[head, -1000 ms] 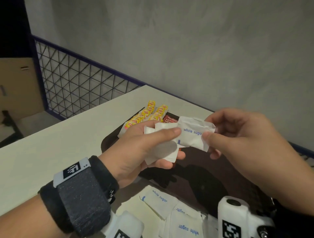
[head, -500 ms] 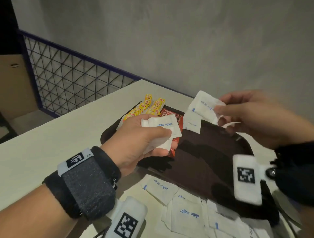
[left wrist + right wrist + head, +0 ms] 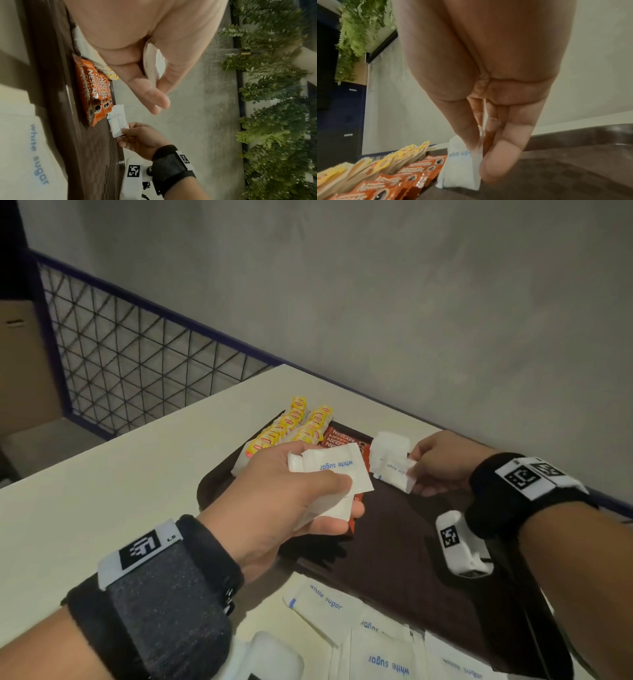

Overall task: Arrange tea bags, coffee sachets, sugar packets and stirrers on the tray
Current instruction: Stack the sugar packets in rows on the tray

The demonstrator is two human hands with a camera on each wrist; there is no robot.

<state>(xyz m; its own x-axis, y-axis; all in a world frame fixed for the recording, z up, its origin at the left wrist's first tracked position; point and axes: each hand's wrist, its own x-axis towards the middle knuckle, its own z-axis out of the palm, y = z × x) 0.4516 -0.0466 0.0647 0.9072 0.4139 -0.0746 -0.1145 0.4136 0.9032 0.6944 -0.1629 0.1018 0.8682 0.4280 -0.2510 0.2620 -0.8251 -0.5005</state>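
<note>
A dark brown tray [image 3: 394, 542] lies on the cream table. At its far left stand rows of yellow tea bags [image 3: 294, 422] and red coffee sachets [image 3: 342, 436]. My left hand [image 3: 301, 487] grips a small stack of white sugar packets [image 3: 339, 470] above the tray's left part. My right hand [image 3: 431, 463] pinches white sugar packets [image 3: 394, 467] and holds them low on the tray, just right of the coffee sachets [image 3: 419, 174]. In the right wrist view these sugar packets [image 3: 458, 170] touch the tray floor [image 3: 565, 169].
Several loose sugar packets [image 3: 359, 638] lie on the table in front of the tray's near edge. A wire mesh railing [image 3: 137, 364] runs past the table's far left, a grey wall [image 3: 376, 285] stands behind. Green plants [image 3: 274, 94] show in the wrist views.
My right hand pulled sugar packets away from the left hand's stack and carried them down and right onto the tray beside the coffee sachets. The left hand stayed, still holding its stack.
</note>
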